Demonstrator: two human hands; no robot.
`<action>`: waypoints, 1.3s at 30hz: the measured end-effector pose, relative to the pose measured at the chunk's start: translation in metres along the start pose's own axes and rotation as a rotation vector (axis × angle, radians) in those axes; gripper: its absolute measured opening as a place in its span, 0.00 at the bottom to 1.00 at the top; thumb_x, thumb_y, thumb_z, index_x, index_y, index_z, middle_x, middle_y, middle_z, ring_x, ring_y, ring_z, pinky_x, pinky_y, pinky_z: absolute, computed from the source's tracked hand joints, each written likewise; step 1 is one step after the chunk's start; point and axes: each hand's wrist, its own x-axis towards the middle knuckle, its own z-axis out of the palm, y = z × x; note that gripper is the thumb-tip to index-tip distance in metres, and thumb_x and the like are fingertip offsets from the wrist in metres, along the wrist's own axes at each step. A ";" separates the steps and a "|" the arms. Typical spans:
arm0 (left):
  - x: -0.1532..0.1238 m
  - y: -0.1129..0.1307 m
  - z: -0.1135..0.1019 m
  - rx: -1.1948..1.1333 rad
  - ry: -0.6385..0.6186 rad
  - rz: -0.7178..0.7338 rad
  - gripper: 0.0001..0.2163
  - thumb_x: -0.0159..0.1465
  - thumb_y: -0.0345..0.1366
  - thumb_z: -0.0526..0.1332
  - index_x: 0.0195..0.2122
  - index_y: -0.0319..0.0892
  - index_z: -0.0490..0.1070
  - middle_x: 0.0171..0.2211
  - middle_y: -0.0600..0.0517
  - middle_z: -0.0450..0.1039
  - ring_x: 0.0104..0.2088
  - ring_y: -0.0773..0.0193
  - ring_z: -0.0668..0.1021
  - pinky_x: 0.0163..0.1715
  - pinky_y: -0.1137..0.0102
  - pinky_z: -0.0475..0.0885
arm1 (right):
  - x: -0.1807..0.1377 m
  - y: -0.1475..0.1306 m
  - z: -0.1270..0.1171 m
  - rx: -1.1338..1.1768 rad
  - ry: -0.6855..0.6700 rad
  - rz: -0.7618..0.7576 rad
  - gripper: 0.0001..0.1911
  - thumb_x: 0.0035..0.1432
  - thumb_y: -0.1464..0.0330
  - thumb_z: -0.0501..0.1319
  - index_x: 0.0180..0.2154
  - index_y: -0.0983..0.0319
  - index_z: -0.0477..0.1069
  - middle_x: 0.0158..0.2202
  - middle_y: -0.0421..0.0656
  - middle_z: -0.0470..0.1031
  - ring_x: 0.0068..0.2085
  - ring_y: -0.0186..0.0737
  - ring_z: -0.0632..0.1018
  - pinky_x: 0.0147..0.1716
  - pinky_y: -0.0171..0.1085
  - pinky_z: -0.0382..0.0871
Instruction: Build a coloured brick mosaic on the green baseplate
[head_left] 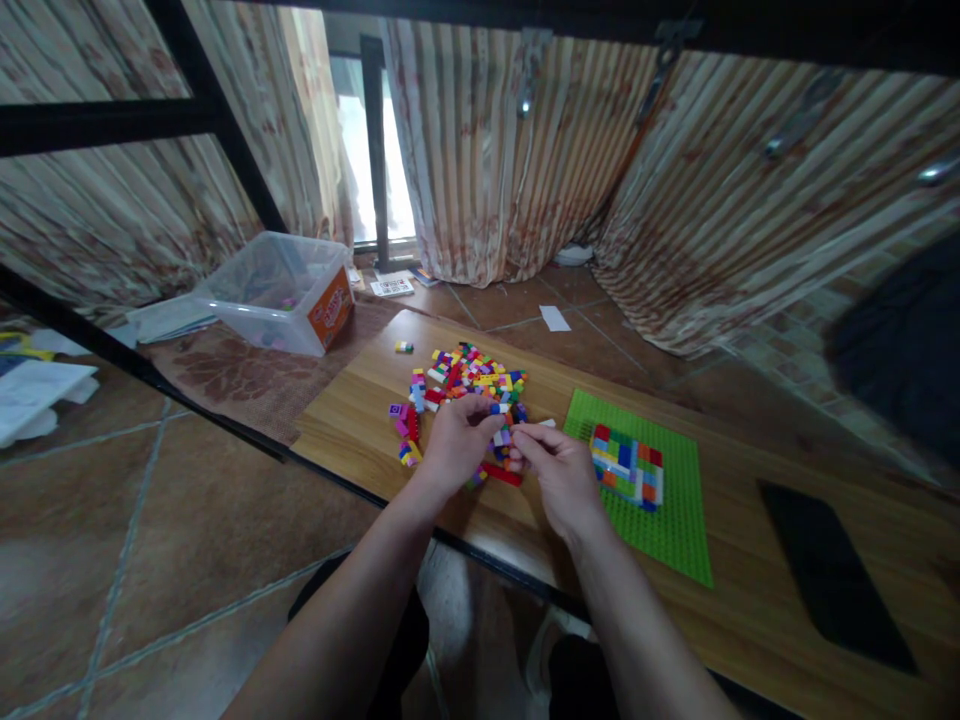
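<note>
Both hands are close together above a pile of colourful toy building bricks (480,378) on the wooden table. A small blue and white brick (500,409) shows at the fingertips of my left hand (459,440), which is closed in a pinch. My right hand (559,470) is pinched too, its fingertips beside a lavender brick (502,437); what lies between them is too small to make out. Right of my right hand, a flat multicoloured brick build (628,467) sits on a green studded baseplate (682,500).
A dark flat panel (836,575) lies on the table (720,600) at the right. On the floor to the left stands a clear plastic box (277,320) with an orange label. Black metal bars (225,150) cross the upper left, in front of striped curtains (480,150).
</note>
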 end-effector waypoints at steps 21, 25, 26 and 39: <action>0.007 -0.006 0.006 -0.056 0.109 0.030 0.09 0.53 0.37 0.65 0.33 0.38 0.75 0.29 0.53 0.74 0.30 0.67 0.74 0.32 0.74 0.67 | 0.000 0.001 0.003 -0.371 -0.038 -0.181 0.17 0.55 0.54 0.61 0.33 0.61 0.76 0.23 0.39 0.75 0.23 0.35 0.74 0.22 0.33 0.66; 0.004 -0.001 0.007 -0.105 0.060 0.011 0.09 0.52 0.37 0.67 0.33 0.38 0.75 0.27 0.55 0.74 0.28 0.68 0.73 0.30 0.74 0.67 | 0.001 -0.002 0.002 -0.221 -0.010 -0.090 0.16 0.53 0.54 0.62 0.31 0.62 0.74 0.17 0.35 0.69 0.18 0.32 0.68 0.17 0.32 0.59; 0.004 0.000 0.006 -0.117 0.031 0.009 0.09 0.52 0.37 0.67 0.33 0.38 0.75 0.27 0.55 0.74 0.28 0.69 0.73 0.30 0.74 0.67 | 0.001 -0.003 0.002 -0.191 -0.016 -0.072 0.16 0.52 0.55 0.62 0.30 0.62 0.74 0.16 0.34 0.68 0.17 0.31 0.66 0.17 0.31 0.58; 0.000 0.010 0.005 -0.190 -0.079 -0.048 0.11 0.48 0.37 0.70 0.31 0.39 0.76 0.27 0.53 0.76 0.28 0.67 0.74 0.31 0.73 0.69 | -0.006 -0.015 -0.006 0.105 -0.085 0.094 0.17 0.41 0.56 0.71 0.23 0.63 0.73 0.20 0.36 0.70 0.19 0.28 0.68 0.16 0.28 0.62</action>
